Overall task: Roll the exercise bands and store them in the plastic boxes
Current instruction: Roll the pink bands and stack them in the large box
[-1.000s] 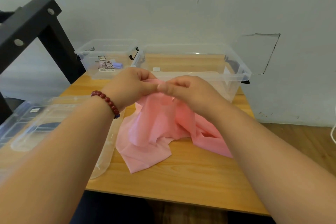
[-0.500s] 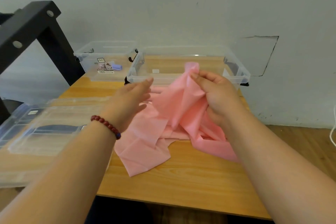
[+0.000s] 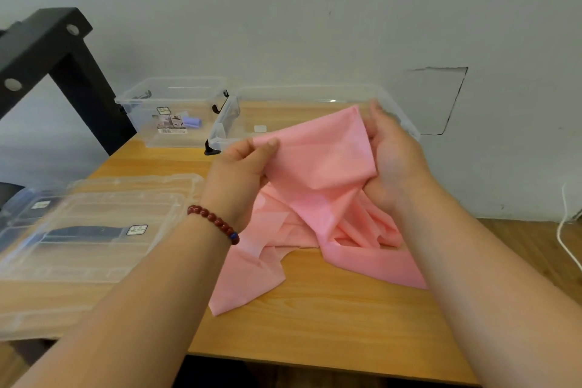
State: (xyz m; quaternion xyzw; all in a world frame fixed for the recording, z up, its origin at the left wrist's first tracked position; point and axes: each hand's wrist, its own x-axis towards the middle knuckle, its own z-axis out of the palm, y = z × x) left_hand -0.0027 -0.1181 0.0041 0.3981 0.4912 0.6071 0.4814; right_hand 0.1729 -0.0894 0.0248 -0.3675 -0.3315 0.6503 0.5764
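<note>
Left hand (image 3: 239, 167) and right hand (image 3: 393, 161) grip the pink band (image 3: 321, 167), raised before the large box (image 3: 403, 118). Its tail lies on the counter (image 3: 330, 324), short of the front edge. The sticker (image 3: 164, 110) on the small box (image 3: 126, 101) is illegible.

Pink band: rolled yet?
Unrolled: band crumpled, held up by left hand and right hand, tail loose on table.

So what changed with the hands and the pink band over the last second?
The left hand let go of the pink band, then pinched its top edge again further left. The right hand kept its grip and lifted its end up and right, so that end is now spread between them. The small box, large box and lids stayed put.
</note>
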